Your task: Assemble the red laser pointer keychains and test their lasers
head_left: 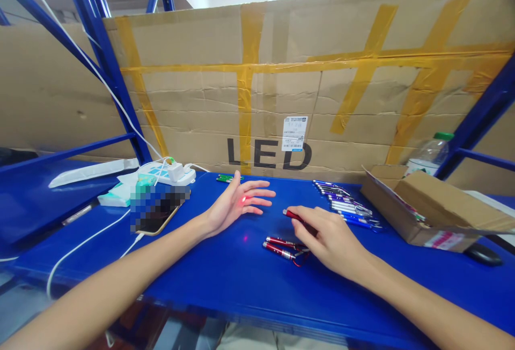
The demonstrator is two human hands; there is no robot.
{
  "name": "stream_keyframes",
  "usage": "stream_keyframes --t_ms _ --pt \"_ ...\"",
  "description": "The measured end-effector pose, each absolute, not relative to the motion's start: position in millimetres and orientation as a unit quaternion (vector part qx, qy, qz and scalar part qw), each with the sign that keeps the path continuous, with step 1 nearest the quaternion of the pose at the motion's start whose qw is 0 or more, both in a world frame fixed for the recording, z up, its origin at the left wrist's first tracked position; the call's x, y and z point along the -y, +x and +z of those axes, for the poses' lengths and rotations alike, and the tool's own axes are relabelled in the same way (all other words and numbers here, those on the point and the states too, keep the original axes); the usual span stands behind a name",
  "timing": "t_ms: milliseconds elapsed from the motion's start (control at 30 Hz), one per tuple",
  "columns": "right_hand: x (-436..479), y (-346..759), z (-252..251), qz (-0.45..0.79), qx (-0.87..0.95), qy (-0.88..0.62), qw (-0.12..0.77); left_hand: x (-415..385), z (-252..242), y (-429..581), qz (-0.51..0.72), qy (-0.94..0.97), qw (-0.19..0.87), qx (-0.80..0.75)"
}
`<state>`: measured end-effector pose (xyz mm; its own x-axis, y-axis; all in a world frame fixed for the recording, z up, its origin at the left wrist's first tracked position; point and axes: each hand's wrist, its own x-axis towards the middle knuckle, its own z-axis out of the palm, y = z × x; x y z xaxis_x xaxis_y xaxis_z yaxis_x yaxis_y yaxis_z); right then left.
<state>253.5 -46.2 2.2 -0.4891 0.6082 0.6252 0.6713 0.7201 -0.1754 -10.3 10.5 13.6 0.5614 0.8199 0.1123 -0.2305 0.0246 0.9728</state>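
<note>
My right hand (328, 237) is closed around a red laser pointer (290, 214), whose silver tip points left. A bright red spot falls on the open palm of my left hand (235, 204), which is raised with its fingers spread and holds nothing. Below the right hand, two more red pen-shaped pointers (277, 251) lie on the blue table (209, 280), with a red cord by their ends. A fainter pinkish spot shows on the tabletop between the hands.
Blue, silver, purple and dark pens (348, 205) lie in a row before an open cardboard box (406, 221). Green pens (227, 178) lie at the back. A phone (161, 213), power strip (175, 173) and white cables are left. A large cardboard sheet (193, 109) stands behind.
</note>
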Motion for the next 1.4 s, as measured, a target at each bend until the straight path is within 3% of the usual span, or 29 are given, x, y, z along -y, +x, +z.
stream_keyframes --t_ms 467,967,1400 --pt "34.5 260.7 -2.3 -0.034 0.798 -0.491 0.347 -11.2 13.1 -9.9 0.389 0.58 0.67 -0.25" --pt "51.5 253.0 6.3 -0.036 0.875 -0.324 0.358 -10.9 12.8 -10.4 0.392 0.576 0.672 -0.251" --pt "37.1 259.8 -1.1 -0.022 0.796 -0.461 0.391 -10.0 12.9 -9.5 0.395 0.573 0.673 -0.251"
